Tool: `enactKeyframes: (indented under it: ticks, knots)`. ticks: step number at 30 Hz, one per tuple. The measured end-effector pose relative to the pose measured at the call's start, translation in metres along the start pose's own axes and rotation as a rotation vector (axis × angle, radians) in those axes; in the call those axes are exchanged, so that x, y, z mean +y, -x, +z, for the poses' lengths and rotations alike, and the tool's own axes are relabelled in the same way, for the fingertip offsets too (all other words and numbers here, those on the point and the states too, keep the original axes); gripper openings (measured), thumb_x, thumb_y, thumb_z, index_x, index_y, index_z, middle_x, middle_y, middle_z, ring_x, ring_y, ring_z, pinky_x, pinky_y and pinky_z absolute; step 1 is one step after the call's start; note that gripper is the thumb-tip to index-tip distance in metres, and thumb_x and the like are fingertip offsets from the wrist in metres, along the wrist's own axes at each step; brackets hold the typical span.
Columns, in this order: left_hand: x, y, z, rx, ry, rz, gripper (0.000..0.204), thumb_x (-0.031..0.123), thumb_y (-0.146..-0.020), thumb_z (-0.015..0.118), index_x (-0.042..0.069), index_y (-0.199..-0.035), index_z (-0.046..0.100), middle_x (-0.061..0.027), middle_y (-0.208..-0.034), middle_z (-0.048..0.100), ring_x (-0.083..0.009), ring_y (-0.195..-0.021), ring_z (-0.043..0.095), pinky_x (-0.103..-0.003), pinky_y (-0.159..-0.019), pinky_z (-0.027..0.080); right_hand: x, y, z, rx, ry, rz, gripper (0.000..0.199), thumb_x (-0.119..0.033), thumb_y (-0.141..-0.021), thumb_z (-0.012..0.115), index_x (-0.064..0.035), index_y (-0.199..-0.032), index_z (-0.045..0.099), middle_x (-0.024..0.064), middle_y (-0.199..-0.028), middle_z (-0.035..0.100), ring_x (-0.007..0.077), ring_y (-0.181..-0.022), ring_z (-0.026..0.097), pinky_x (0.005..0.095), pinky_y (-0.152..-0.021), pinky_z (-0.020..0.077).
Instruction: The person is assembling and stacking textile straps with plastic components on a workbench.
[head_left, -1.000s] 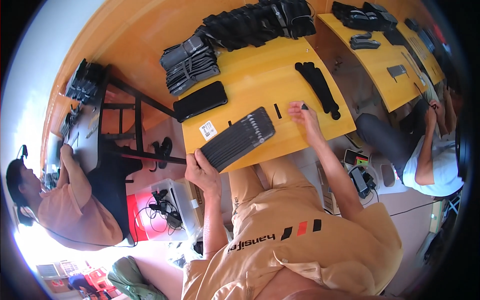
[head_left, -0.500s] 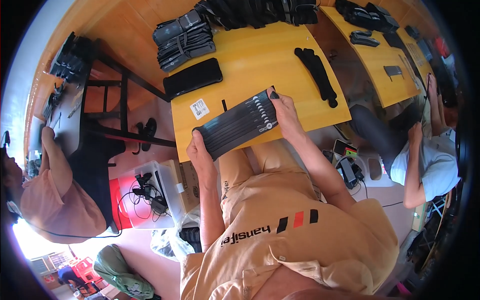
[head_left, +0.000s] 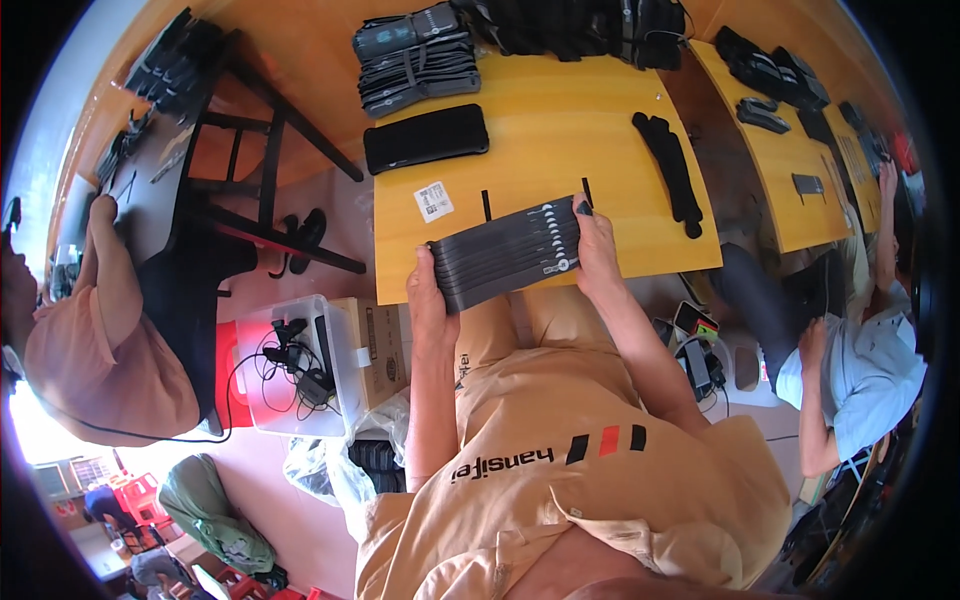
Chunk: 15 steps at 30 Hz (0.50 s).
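My left hand (head_left: pixel 430 298) and my right hand (head_left: pixel 597 250) hold a flat dark grey ribbed piece (head_left: pixel 505 252) by its two ends, just over the near edge of the yellow table (head_left: pixel 560 120). Long parallel ridges run along it, and a row of white marks lines the right end. Both thumbs lie on top; the other fingers are mostly hidden beneath. Two short, thin black strips show beyond its far edge; whether they are attached, I cannot tell. A white printed label (head_left: pixel 433 201) lies on the table past my left hand.
On the table are a black pouch (head_left: pixel 427 138), a strapped stack of dark folded pieces (head_left: pixel 418 62), black bundles (head_left: pixel 560 25) and a long black item (head_left: pixel 668 175). A clear bin with cables (head_left: pixel 300 370) stands left. Co-workers sit at left (head_left: pixel 110 350) and right (head_left: pixel 850 365).
The ribbed piece has tilted to lie more level, and more of the thin black strips shows past its far edge. The whole view has shifted, with the table further right.
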<state>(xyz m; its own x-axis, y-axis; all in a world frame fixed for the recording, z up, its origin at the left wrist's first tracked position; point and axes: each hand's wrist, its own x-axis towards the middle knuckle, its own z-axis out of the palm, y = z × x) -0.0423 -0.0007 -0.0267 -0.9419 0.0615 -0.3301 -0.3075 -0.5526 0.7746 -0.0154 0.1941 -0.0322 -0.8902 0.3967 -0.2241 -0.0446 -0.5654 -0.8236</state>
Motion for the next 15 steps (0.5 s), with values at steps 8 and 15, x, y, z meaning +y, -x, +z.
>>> enactKeyframes:
  ticks: [8,15]
  knots:
    - [0.005,-0.008,-0.025,-0.177,-0.280,0.006,0.040,0.033,-0.096,0.040,-0.002,-0.101,0.059,-0.0051,-0.093,0.062,-0.0107,-0.085,0.057,-0.026,-0.075,0.047,0.004,-0.005,-0.010,0.065,0.129,-0.029,0.037,-0.034,-0.093,0.050,-0.0022,-0.078,0.060,-0.0008,-0.071,0.059,0.0039,-0.062,0.051,0.0203,-0.057,0.0413]
    - [0.038,-0.017,-0.004,-0.551,-0.683,-0.071,0.031,0.023,-0.085,0.059,-0.001,-0.104,0.059,-0.0045,-0.093,0.062,-0.0092,-0.082,0.056,-0.024,-0.072,0.046,-0.039,-0.025,0.006,-0.505,0.653,-0.038,0.012,-0.006,-0.082,0.047,0.0004,-0.079,0.056,-0.0025,-0.068,0.054,0.0049,-0.063,0.049,0.0211,-0.058,0.0401]
